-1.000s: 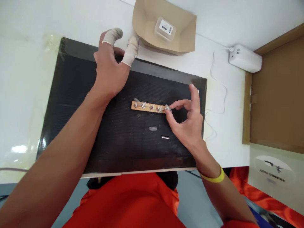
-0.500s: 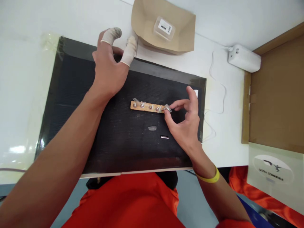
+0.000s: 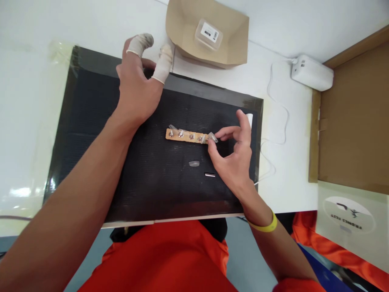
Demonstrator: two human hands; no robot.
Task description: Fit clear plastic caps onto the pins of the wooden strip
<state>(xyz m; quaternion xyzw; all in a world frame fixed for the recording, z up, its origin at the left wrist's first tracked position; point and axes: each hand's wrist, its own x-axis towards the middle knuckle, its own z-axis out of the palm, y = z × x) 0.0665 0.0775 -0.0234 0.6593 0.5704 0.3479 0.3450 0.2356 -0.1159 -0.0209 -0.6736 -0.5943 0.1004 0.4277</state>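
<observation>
A narrow wooden strip [image 3: 186,136] lies on the black mat, with several metal mounts and clear pieces shaped like false nail tips along it. My right hand [image 3: 232,152] is at its right end, thumb and forefinger closed around a clear false nail tip [image 3: 212,137]. The other fingers curl or point upward. My left hand [image 3: 139,81] rests over the mat's far edge, open, with pale finger cots on its thumb and forefinger and nothing visible between them. Nearer me lie a loose clear nail tip [image 3: 194,164] and a small shiny metal bar [image 3: 210,174].
The black mat [image 3: 170,182] is taped to a white table. Behind it stands a cardboard tray [image 3: 185,44] with a labelled clear plastic box [image 3: 208,34] inside. To the right are a white power bank [image 3: 312,73] with a thin cable and a large cardboard box [image 3: 354,113].
The whole view has shifted slightly. My right hand stays at the strip's right end, the clear nail tip in its fingers tilted a little differently. My left hand keeps its pose.
</observation>
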